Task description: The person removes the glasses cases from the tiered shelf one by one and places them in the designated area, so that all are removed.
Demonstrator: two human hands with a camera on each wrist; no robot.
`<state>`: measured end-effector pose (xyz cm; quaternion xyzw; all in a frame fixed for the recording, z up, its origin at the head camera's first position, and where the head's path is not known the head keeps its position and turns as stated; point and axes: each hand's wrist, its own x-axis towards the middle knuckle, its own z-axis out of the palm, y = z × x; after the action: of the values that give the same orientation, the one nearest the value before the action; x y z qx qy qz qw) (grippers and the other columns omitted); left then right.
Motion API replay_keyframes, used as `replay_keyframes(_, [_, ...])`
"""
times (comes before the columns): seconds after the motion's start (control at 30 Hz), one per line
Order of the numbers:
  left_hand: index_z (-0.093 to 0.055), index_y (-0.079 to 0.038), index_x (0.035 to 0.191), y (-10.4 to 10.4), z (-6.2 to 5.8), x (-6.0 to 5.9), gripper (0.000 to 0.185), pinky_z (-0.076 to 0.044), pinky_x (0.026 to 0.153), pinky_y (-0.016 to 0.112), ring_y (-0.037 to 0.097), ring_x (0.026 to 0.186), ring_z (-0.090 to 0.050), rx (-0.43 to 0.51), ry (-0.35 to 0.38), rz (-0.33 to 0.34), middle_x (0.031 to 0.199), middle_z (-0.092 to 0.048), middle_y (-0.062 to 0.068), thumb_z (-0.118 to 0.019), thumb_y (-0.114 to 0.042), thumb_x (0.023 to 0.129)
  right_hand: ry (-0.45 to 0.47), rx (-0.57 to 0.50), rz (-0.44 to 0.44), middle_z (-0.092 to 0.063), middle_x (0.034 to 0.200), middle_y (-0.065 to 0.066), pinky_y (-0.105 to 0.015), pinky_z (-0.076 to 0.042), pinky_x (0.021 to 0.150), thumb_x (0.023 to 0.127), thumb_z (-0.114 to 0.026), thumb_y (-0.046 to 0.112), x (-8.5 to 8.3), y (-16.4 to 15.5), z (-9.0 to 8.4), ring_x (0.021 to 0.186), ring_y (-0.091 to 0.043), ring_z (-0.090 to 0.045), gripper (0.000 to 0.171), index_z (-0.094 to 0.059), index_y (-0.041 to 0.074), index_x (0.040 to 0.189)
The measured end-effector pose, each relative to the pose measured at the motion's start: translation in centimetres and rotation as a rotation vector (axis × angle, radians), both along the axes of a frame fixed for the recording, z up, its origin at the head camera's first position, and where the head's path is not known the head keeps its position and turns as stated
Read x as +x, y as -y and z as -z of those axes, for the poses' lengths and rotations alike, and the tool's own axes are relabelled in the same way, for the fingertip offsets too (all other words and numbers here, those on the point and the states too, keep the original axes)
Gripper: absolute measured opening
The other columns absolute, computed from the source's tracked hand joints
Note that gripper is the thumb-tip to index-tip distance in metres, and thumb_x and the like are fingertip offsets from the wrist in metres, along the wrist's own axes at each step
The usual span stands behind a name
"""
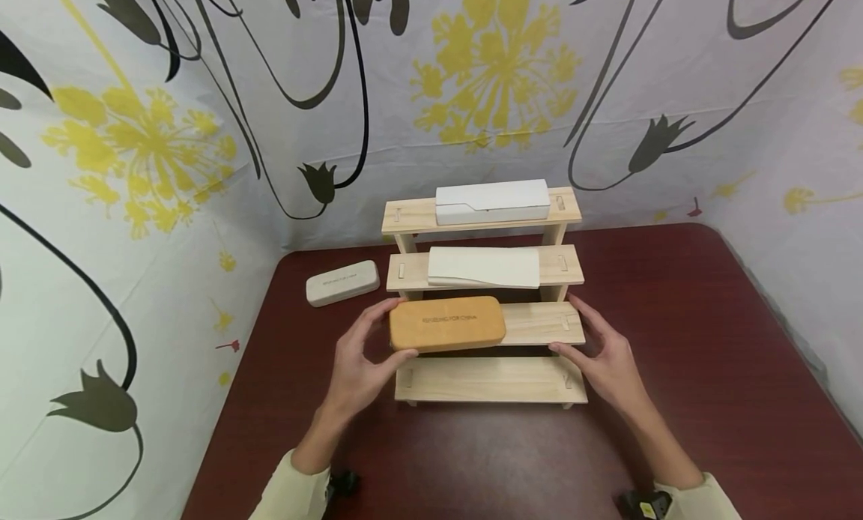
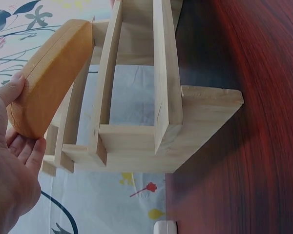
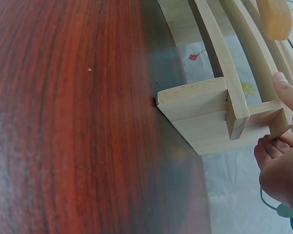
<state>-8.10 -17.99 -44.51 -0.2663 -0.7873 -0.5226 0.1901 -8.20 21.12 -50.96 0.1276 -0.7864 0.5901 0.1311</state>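
Observation:
In the head view my left hand grips the left end of a tan-orange glasses case, thumb at the front and fingers behind. The left wrist view shows the same case between thumb and fingers, over the wooden shelf boards; whether its underside touches one I cannot tell. My right hand holds the right end of the second-lowest board of the tiered wooden rack. In the right wrist view its thumb lies on the board's near side, with the other fingers curled at the far side.
A white case lies on the top tier, and a cream folded case on the tier below. A small pale glasses case sits left of the rack on the dark red table. Flower-patterned cloth hangs behind.

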Motion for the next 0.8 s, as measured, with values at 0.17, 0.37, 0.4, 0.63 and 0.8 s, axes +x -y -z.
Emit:
replay_keyframes(0.17, [-0.058,-0.002,0.148,0.6,0.0,0.2,0.081,-0.051,0.111,0.038,0.03,0.132,-0.061,0.014,-0.004,-0.009,0.145,-0.064,0.014,-0.094,0.005,0.076,0.0,0.007,0.006,-0.049,0.16,-0.019,-0.011,-0.043,0.107,0.081,-0.088,-0.01,0.0,-0.1,0.1,0.142,-0.004,-0.049,0.09,-0.048,0.006,0.16])
replay_keyframes(0.37, [-0.058,-0.002,0.148,1.5,0.0,0.3,0.081,-0.05,0.112,0.038,0.029,0.132,-0.062,0.012,-0.003,-0.037,0.143,-0.065,0.018,-0.093,0.007,0.076,-0.002,0.002,0.002,-0.049,0.159,-0.02,-0.012,-0.044,0.106,0.081,-0.088,-0.011,-0.1,-0.1,0.3,0.141,-0.008,-0.05,0.09,-0.047,0.006,0.16])
replay_keyframes(0.4, [-0.058,-0.002,0.148,1.7,0.0,0.4,0.081,-0.05,0.112,0.038,0.03,0.131,-0.062,0.012,-0.004,-0.042,0.143,-0.065,0.019,-0.093,0.007,0.076,-0.003,0.001,0.0,-0.049,0.16,-0.021,-0.012,-0.044,0.106,0.081,-0.088,-0.011,-0.1,-0.1,0.3,0.142,-0.008,-0.05,0.091,-0.047,0.006,0.16])
replay_keyframes(0.63, [-0.058,-0.002,0.148,2.7,0.1,0.5,0.081,-0.047,0.113,0.031,0.028,0.13,-0.062,0.007,-0.017,-0.081,0.142,-0.066,0.018,-0.093,0.009,0.075,0.001,0.002,0.003,-0.048,0.16,-0.021,-0.012,-0.043,0.108,0.082,-0.087,-0.01,-0.1,-0.1,0.3,0.143,-0.008,-0.049,0.091,-0.047,0.012,0.16])
replay_keyframes(0.8, [-0.058,0.011,0.142,2.4,-1.8,1.5,0.076,-0.045,0.115,0.034,0.035,0.13,-0.061,0.018,-0.015,-0.113,0.138,-0.066,0.027,-0.091,0.016,0.073,0.003,-0.002,0.002,-0.048,0.16,-0.021,-0.012,-0.044,0.107,0.082,-0.088,-0.01,0.0,-0.1,0.2,0.143,-0.009,-0.049,0.09,-0.047,0.007,0.16])
